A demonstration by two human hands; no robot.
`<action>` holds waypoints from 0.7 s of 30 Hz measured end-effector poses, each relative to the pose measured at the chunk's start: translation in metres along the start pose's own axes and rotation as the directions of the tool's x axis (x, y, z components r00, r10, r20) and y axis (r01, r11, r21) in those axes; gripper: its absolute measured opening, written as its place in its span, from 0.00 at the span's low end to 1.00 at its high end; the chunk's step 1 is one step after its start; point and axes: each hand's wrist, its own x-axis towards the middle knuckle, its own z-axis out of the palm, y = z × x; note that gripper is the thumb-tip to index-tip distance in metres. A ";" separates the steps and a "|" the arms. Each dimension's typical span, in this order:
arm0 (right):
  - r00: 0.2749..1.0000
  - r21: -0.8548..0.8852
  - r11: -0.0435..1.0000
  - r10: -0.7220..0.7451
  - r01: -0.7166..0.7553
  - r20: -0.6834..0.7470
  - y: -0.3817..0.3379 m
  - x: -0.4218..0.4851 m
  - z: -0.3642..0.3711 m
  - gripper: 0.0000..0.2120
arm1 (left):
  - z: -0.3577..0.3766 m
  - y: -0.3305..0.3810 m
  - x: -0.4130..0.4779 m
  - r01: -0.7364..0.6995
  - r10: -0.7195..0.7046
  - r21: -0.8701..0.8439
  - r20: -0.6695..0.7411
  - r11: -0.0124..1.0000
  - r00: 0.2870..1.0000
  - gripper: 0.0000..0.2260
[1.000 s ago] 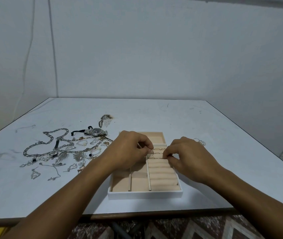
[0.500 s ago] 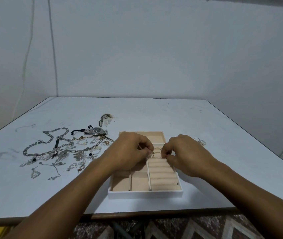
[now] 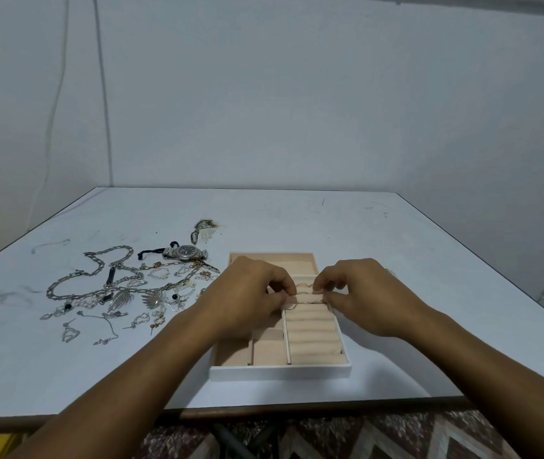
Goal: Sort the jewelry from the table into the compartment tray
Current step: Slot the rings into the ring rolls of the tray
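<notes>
A white compartment tray point(image 3: 280, 372) with beige lining stands near the table's front edge. Both my hands are over its ring-roll section. My left hand point(image 3: 247, 299) and my right hand point(image 3: 363, 293) each pinch one end of a thin gold ring piece point(image 3: 307, 302) lying across the rolls. Two more thin rings point(image 3: 302, 285) sit in the rolls just behind it. A pile of silver chains point(image 3: 98, 279), leaf pendants point(image 3: 138, 298) and small earrings lies on the table to the left, with a wristwatch point(image 3: 186, 252) at its back.
A small gold-and-silver piece point(image 3: 204, 228) lies behind the watch. A bit of jewelry shows past my right hand point(image 3: 391, 271). The white table point(image 3: 429, 260) ends at a brown front edge; patterned floor lies below. Cables hang on the wall at left.
Both hands have crept slightly forward over the ring rolls, still pinching the thin gold piece. The jewelry pile has not moved.
</notes>
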 end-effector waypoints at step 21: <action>0.995 0.066 0.994 0.090 -0.087 -0.048 0.025 -0.004 -0.004 0.08 | 0.009 -0.005 -0.011 -0.168 0.170 0.218 0.013 0.961 0.985 0.15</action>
